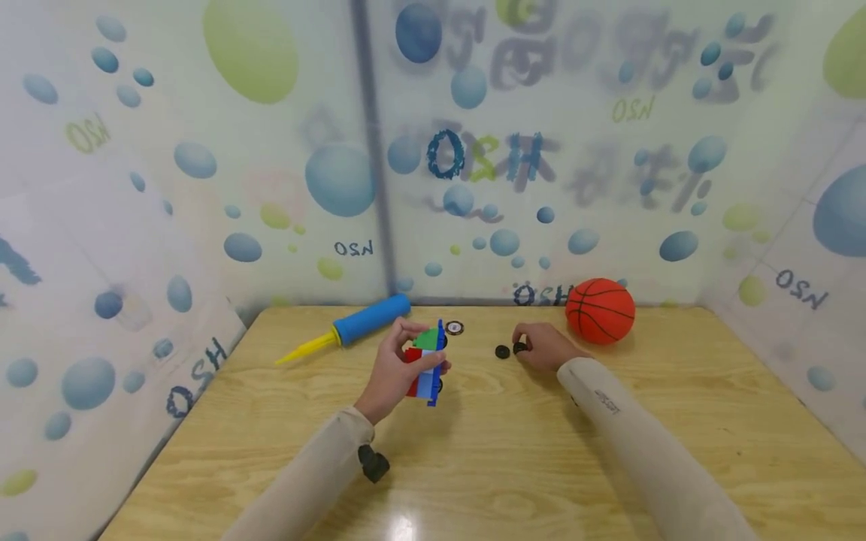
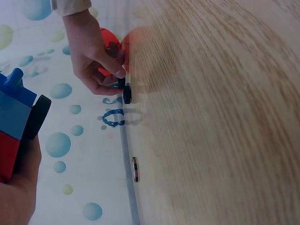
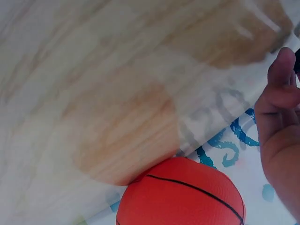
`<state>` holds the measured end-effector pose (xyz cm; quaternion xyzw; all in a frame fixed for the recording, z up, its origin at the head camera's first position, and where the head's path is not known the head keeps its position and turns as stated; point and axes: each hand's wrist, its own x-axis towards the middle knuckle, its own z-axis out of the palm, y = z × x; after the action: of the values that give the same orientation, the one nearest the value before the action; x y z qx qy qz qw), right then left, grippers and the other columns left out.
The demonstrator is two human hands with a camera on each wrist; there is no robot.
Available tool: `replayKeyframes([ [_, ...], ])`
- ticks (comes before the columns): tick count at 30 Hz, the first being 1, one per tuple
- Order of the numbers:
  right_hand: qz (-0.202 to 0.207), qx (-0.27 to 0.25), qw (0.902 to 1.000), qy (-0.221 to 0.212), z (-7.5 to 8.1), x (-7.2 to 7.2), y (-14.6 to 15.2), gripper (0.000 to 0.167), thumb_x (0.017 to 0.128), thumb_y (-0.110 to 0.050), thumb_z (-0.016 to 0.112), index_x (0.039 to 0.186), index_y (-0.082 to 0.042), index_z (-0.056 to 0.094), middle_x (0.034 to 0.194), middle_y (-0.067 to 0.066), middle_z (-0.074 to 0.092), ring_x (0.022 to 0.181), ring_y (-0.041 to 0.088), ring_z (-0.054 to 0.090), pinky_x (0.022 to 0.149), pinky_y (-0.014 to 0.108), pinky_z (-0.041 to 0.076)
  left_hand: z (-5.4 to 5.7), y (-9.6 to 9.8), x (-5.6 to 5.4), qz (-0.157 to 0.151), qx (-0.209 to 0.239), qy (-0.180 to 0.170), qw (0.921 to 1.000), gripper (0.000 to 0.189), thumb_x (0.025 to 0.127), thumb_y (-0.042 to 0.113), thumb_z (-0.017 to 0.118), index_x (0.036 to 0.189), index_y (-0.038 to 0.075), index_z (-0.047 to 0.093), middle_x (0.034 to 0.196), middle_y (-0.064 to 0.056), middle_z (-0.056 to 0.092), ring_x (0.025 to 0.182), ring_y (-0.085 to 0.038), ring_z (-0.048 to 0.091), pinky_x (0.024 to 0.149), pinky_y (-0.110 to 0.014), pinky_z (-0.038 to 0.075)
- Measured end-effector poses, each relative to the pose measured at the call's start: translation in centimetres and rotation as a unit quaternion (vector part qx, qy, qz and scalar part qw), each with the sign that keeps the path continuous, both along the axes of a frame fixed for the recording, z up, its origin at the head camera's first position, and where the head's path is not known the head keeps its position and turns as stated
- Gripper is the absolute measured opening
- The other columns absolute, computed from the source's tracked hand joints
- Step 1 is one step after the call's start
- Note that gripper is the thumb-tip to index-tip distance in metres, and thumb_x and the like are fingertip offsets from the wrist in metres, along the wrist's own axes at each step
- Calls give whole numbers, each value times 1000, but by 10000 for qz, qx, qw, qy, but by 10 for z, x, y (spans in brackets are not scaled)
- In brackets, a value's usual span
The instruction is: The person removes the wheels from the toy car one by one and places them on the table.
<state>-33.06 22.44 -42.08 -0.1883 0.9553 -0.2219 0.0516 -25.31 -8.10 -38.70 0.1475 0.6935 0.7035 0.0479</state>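
My left hand [image 1: 390,370] holds a toy block car [image 1: 425,364] of green, red and light blue blocks on a blue base, turned on its side. Black wheels are fitted along its underside; one wheel [image 2: 37,117] shows clearly in the left wrist view. Over at the right, my right hand [image 1: 546,348] pinches a small black wheel [image 1: 519,348] between thumb and fingers, just above or at the tabletop. Beside it another loose black wheel [image 1: 502,352] lies on the table. In the right wrist view, the right hand [image 3: 281,112] is partly cut off by the frame's edge.
A red basketball [image 1: 600,311] sits at the table's back right, near the right hand. At the back left lies a blue pump [image 1: 372,319] with a yellow nozzle. A patterned round disc [image 1: 455,328] lies behind the car. Printed curtains [image 1: 473,248] enclose the wooden table [image 1: 514,451].
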Motion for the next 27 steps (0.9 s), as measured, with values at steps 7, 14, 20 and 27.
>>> replayKeyframes([
  [7,-101,98,9999,-67,0,-1,-4,20,91,-10,69,110,-6,66,82,7,63,71,17,53,66,29,45,1,-2,-1,-17,-6,-104,9999,48,92,14,73,130,10,45,133,-17,56,89,-27,78,82,-41,62],
  [14,-93,44,9999,-26,1,3,-4,19,91,-10,70,110,-7,67,81,6,63,70,16,54,66,30,46,1,-2,1,0,-40,-137,9999,48,92,14,72,131,10,43,132,-18,58,89,-26,77,82,-42,62],
  [20,-31,38,10000,-4,1,5,-4,19,91,-12,71,110,-8,68,81,6,64,70,15,55,67,30,47,0,-3,1,21,-20,-118,9999,47,93,14,72,130,12,44,132,-18,59,88,-26,78,81,-41,62],
  [27,-61,-52,9998,-155,2,8,-1,29,91,-15,72,118,-8,67,84,6,65,73,16,56,67,30,47,-2,-2,1,-58,113,-85,9999,49,92,12,72,131,7,42,133,-20,55,87,-26,78,81,-41,62],
])
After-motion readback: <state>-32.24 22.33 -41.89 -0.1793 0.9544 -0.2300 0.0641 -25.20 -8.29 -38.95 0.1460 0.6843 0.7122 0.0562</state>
